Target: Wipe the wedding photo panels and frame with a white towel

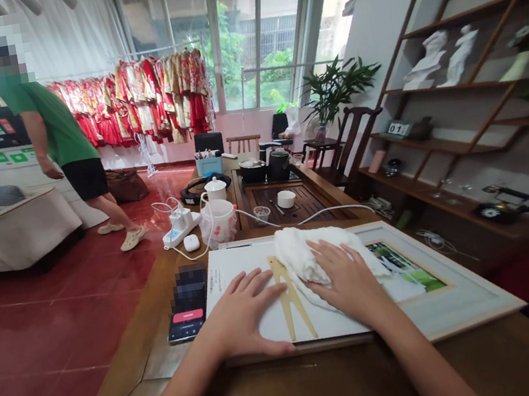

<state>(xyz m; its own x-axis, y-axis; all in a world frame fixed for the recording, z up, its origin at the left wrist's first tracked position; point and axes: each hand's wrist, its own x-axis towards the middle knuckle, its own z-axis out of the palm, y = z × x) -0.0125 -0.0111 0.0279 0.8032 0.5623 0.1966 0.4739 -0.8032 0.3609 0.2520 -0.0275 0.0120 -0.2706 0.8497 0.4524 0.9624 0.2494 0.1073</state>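
My left hand (246,314) lies flat on a white sheet or mat board (251,274), its fingers apart and nothing in them. Just right of it, a pale yellow A-shaped wooden tool (290,298) lies on the sheet. My right hand (345,273) presses down on a crumpled white cloth (304,252) with its fingers spread. The sheet belongs to a large pale-framed picture (443,293) that lies on the wooden table (286,390), and a green-toned image shows beyond the cloth. A smartphone (188,325) lies to the left of my left hand.
A power strip (181,227) with a trailing cable, a white jug (218,222) and a wooden tea tray (286,204) stand further along the table. A person in a green shirt (56,118) stands at left before red garments (146,99). Shelves (449,86) stand at right.
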